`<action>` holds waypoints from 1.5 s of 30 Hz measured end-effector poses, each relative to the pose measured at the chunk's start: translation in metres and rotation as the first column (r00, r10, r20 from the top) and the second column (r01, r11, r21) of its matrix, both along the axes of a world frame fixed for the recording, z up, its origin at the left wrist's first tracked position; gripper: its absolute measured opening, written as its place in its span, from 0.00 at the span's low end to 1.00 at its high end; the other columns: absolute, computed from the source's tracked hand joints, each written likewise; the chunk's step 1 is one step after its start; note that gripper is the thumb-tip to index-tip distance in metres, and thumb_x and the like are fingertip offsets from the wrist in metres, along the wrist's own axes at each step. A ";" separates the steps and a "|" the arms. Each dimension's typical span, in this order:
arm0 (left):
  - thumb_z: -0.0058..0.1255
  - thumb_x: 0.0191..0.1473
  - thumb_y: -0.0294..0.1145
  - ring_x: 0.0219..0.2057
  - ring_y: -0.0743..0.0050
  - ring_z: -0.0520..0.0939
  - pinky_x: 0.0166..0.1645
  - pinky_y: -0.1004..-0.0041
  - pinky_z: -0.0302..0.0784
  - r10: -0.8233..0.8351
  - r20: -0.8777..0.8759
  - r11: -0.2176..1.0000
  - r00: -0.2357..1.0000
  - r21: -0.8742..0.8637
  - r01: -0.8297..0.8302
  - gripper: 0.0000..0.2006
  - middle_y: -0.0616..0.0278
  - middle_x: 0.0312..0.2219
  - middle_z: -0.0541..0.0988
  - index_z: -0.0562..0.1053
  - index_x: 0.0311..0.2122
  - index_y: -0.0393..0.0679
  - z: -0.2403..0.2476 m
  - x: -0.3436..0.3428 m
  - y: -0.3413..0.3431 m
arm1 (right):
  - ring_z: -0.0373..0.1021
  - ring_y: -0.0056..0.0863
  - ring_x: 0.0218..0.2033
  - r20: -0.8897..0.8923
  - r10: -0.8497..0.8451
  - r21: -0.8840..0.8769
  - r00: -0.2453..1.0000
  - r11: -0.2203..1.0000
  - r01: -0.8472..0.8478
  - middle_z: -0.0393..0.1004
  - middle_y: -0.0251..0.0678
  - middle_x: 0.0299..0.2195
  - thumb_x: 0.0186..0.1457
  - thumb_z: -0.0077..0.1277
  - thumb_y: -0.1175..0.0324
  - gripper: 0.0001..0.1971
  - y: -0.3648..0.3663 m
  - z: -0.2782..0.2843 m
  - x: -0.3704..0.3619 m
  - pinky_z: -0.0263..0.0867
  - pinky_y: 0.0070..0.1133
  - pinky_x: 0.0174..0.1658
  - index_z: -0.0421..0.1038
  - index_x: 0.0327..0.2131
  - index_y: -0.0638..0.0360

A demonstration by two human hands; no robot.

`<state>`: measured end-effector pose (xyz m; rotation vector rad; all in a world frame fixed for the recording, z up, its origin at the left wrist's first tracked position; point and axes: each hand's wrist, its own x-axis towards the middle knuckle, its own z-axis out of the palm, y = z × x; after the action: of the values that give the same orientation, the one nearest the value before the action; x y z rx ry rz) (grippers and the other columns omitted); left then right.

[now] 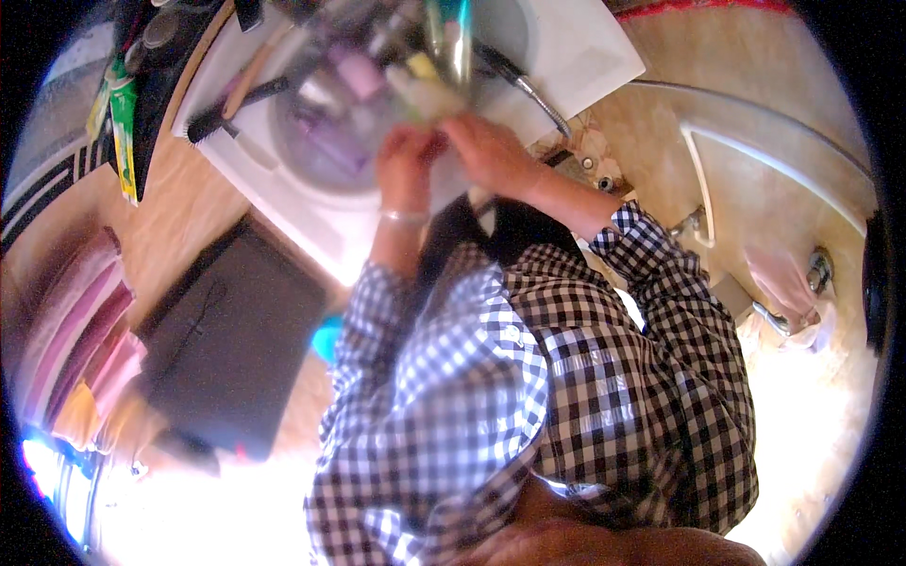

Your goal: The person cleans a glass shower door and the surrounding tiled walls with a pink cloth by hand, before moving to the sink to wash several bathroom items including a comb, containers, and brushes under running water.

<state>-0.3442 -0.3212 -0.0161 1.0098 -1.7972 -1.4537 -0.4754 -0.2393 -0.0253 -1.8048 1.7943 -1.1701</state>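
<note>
Bare hands (453, 156) meet over sink (311, 203)

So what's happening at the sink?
A person in a checked shirt stands at a white sink. The left hand and right hand are close together over the basin, just below the shiny tap, around something pale and blurry. A black brush lies on the sink's rim.

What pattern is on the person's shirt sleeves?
Black-and-white check on the shirt sleeves, clearest in the head view.
</note>
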 end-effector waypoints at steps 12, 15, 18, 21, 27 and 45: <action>0.51 0.42 0.24 0.32 0.60 0.77 0.37 0.67 0.74 -0.002 0.169 0.990 0.986 -0.139 0.025 0.06 0.57 0.28 0.77 0.75 0.30 0.42 -0.007 0.006 -0.014 | 0.67 0.48 0.36 -0.027 -0.007 0.033 1.000 0.999 0.008 0.68 0.48 0.34 0.55 0.35 0.67 0.10 -0.006 -0.006 0.000 0.65 0.38 0.37 0.61 0.38 0.61; 0.53 0.39 0.24 0.33 0.57 0.77 0.37 0.65 0.73 -0.003 0.034 1.000 0.999 -0.026 0.004 0.08 0.56 0.29 0.77 0.76 0.30 0.45 -0.008 0.008 -0.014 | 0.68 0.47 0.35 -0.048 -0.007 0.022 0.999 1.000 0.008 0.68 0.48 0.34 0.56 0.34 0.66 0.10 -0.007 -0.009 0.002 0.66 0.38 0.36 0.61 0.38 0.61; 0.53 0.41 0.24 0.31 0.61 0.77 0.37 0.68 0.73 0.032 0.036 0.999 0.999 -0.016 -0.031 0.06 0.58 0.28 0.77 0.75 0.29 0.43 -0.009 0.011 -0.016 | 0.68 0.47 0.35 -0.111 -0.001 0.010 0.994 1.000 0.002 0.68 0.48 0.33 0.56 0.33 0.66 0.10 -0.008 -0.009 0.004 0.66 0.38 0.35 0.60 0.37 0.61; 0.50 0.47 0.24 0.29 0.71 0.76 0.35 0.73 0.73 0.236 -0.120 0.923 0.964 0.337 -0.183 0.02 0.61 0.26 0.76 0.73 0.28 0.39 -0.002 0.002 -0.011 | 0.68 0.47 0.34 -0.094 0.009 -0.076 0.996 0.997 -0.016 0.68 0.48 0.32 0.56 0.33 0.66 0.10 -0.009 -0.012 0.005 0.66 0.38 0.34 0.60 0.37 0.61; 0.48 0.49 0.22 0.26 0.76 0.74 0.34 0.75 0.72 0.217 -0.070 0.975 0.974 0.072 -0.212 0.02 0.64 0.25 0.75 0.71 0.27 0.38 0.002 0.000 0.000 | 0.69 0.46 0.33 -0.135 -0.009 0.005 0.991 1.000 0.010 0.69 0.48 0.31 0.55 0.34 0.68 0.09 -0.010 -0.005 0.009 0.66 0.37 0.34 0.62 0.35 0.62; 0.47 0.51 0.23 0.29 0.72 0.73 0.36 0.71 0.73 0.294 -0.315 0.922 0.902 0.342 -0.182 0.04 0.64 0.27 0.70 0.66 0.31 0.43 -0.012 0.017 -0.005 | 0.70 0.34 0.28 0.494 -0.022 0.007 0.869 1.000 0.021 0.72 0.42 0.26 0.49 0.46 0.72 0.07 -0.027 -0.027 -0.002 0.66 0.30 0.33 0.68 0.33 0.61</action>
<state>-0.3274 -0.3260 -0.0280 0.9926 -1.1646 -1.6623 -0.4774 -0.2662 -0.0526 -1.3175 1.5085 -1.4762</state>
